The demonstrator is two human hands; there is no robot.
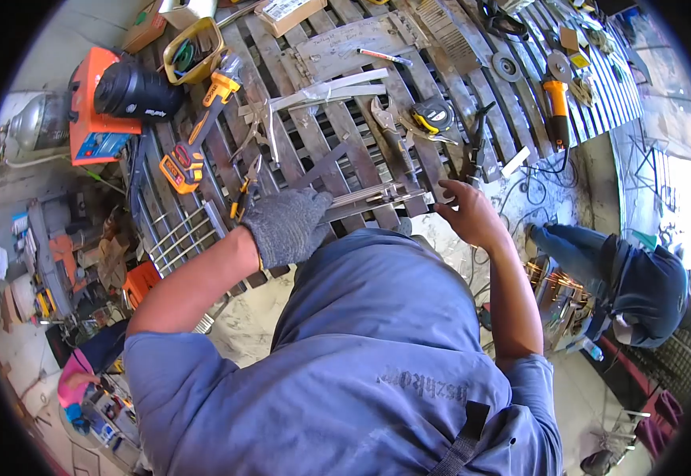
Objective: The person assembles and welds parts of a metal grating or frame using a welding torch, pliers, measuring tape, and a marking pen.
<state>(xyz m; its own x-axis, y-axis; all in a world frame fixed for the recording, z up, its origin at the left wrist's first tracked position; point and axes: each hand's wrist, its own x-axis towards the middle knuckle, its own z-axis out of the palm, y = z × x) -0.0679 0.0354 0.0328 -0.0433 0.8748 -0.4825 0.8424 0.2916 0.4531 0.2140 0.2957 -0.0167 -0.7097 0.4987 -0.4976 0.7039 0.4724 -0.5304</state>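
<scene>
My left hand point(286, 226) wears a grey knitted glove and is closed at the left end of several thin metal strips point(369, 195). These lie side by side near the front edge of the slatted metal bench, just in front of my body. Bare, my right hand point(475, 213) is at their right end, its thumb and forefinger apart; whether a fingertip touches the metal is hard to see. Pliers with yellow-and-black handles point(245, 190) lie beside the glove. Locking pliers point(393, 136) rest on the slats beyond the strips.
An orange cordless angle grinder point(203, 119), a tape measure point(431, 117), a marker point(384, 57) and another grinder point(557, 99) lie on the slatted bench point(345, 123). An orange machine point(95, 107) stands at left. At right, a person point(639, 278) bends near flying sparks.
</scene>
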